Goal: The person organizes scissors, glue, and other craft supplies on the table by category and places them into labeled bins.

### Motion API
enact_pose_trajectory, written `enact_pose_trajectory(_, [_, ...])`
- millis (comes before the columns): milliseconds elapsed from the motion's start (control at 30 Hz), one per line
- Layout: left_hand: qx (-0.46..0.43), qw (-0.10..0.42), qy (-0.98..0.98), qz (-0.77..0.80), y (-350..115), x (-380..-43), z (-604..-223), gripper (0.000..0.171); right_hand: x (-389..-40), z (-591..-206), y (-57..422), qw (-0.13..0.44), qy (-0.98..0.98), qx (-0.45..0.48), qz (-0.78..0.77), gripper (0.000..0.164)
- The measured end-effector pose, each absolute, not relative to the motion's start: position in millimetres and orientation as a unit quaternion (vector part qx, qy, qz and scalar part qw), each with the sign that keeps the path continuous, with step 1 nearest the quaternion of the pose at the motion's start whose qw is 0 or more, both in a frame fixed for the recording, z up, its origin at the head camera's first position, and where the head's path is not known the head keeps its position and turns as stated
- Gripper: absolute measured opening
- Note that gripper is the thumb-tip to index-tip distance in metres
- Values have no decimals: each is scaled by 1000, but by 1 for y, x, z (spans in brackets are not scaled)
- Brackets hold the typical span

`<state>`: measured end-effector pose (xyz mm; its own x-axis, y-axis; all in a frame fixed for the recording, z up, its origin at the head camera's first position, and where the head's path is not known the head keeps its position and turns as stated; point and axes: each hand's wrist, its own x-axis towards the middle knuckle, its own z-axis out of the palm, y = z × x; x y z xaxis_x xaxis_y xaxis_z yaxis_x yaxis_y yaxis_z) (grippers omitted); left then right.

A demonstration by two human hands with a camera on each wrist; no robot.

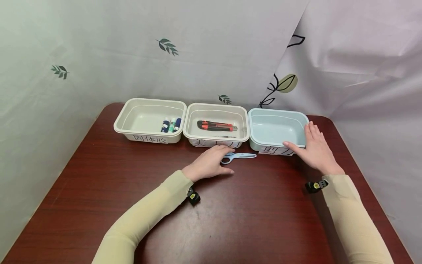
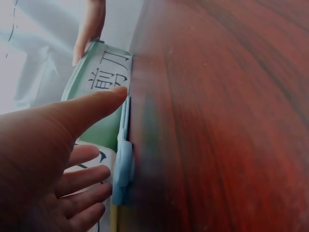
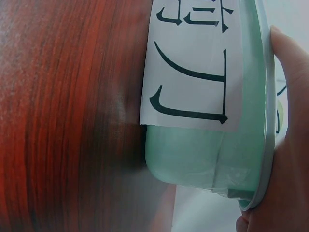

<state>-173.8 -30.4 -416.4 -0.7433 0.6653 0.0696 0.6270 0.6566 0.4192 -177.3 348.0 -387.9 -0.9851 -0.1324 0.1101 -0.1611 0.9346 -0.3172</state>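
Light blue scissors (image 1: pixel 242 156) lie on the table in front of the bins, their handles partly hidden by my left hand (image 1: pixel 209 163). That hand is beside the handles with thumb and fingers spread apart; in the left wrist view the scissors (image 2: pixel 124 166) are just past the fingertips, not gripped. My right hand (image 1: pixel 318 148) rests at the front right corner of a light blue bin (image 1: pixel 277 112), thumb by the front rim and fingers extended along the right side. The right wrist view shows this bin's labelled front (image 3: pixel 203 159) close up.
A middle bin (image 1: pixel 188 128) holds red-and-black utility knives (image 1: pixel 215 126), one more partly hidden by its front wall. The left bin (image 1: pixel 122 119) holds several glue sticks (image 1: pixel 171 125). All three bins carry paper labels and stand in a row on the brown table (image 1: pixel 250 212), near a patterned curtain.
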Motion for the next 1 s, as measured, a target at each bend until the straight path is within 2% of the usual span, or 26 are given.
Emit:
enact_pose_trajectory(700, [376,21,906,195,-27,-176,-421,56,-177,-388,348,44,-982,75,165,109])
enact_pose_trajectory(1000, [374,29,907,190,-26,-174,-419,53,-177,-388,348,40,-982,73,167,110])
